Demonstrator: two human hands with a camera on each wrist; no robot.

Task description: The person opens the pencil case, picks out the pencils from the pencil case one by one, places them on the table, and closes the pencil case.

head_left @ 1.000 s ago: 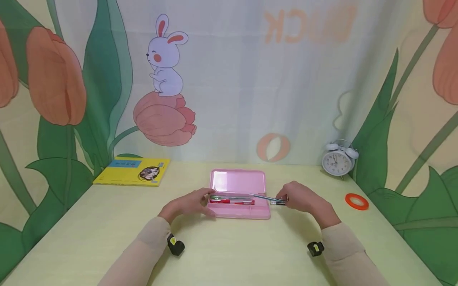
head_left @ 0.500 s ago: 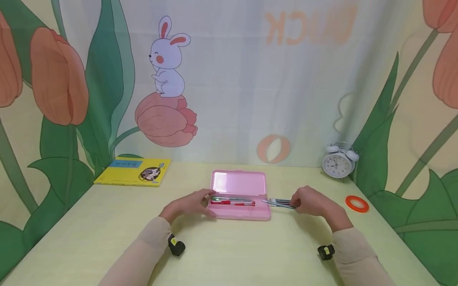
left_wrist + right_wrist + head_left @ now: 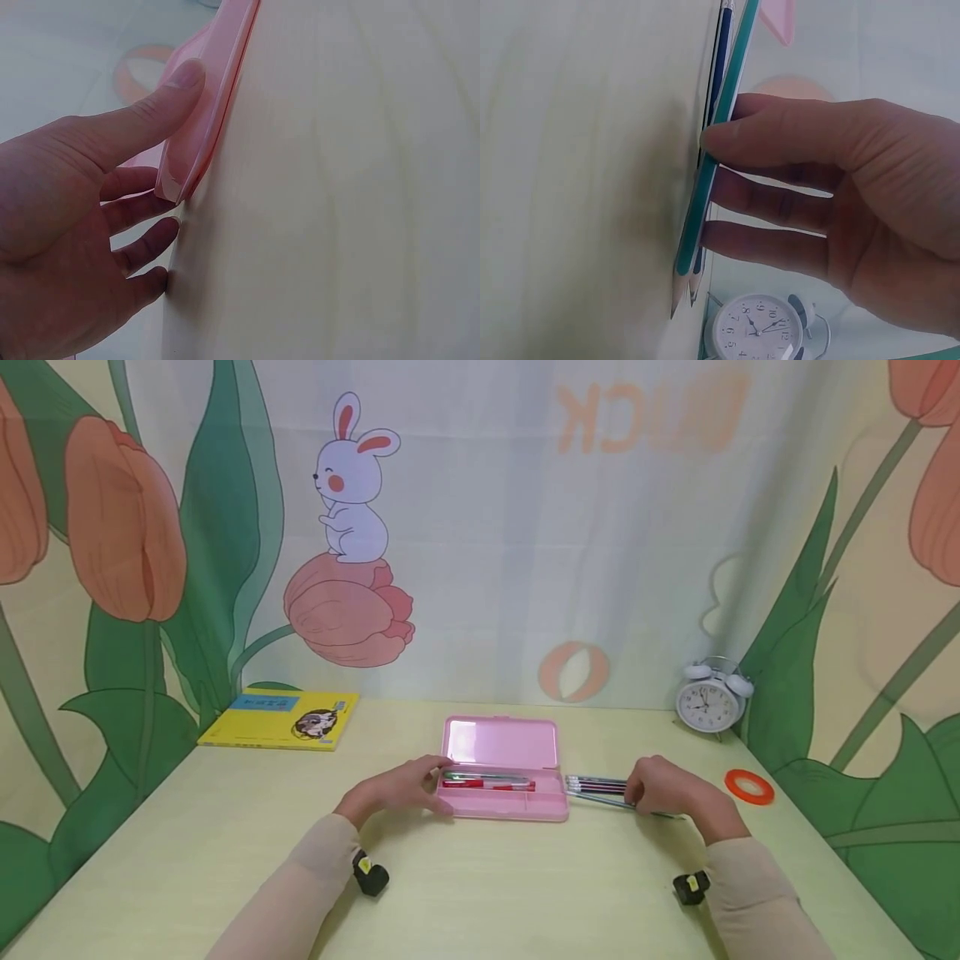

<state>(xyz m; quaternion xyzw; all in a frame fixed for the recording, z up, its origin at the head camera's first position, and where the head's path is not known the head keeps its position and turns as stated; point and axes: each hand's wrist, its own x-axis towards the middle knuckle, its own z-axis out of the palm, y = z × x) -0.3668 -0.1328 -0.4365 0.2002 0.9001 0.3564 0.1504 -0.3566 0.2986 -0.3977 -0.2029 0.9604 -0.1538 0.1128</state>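
Note:
A pink pencil case [image 3: 547, 806] lies with its lid raised at the middle of the table. Inside are a red-and-white pen [image 3: 468, 785] and a greenish pen [image 3: 487, 775]. My left hand [image 3: 401, 783] grips the case's left end; in the left wrist view the thumb lies on its front wall, with fingers at the end and behind. To the right of the case, my right hand [image 3: 663, 785] pinches a teal pencil [image 3: 695, 206] between thumb and fingers. Several dark pencils [image 3: 596, 785] lie side by side right behind it, partly hidden by the hand.
A yellow book [image 3: 277, 722] lies at the back left. At the back right stands a white twin-bell alarm clock [image 3: 707, 703]. An orange ring [image 3: 750, 787], like a roll of tape, lies to the right of my right hand. A printed curtain surrounds the table [image 3: 495, 893].
My right hand has moved right, away from the case, with the pencil. The pencil's end has left the case's tray, and the dark pencils beside it show more. My left hand has stayed in place.

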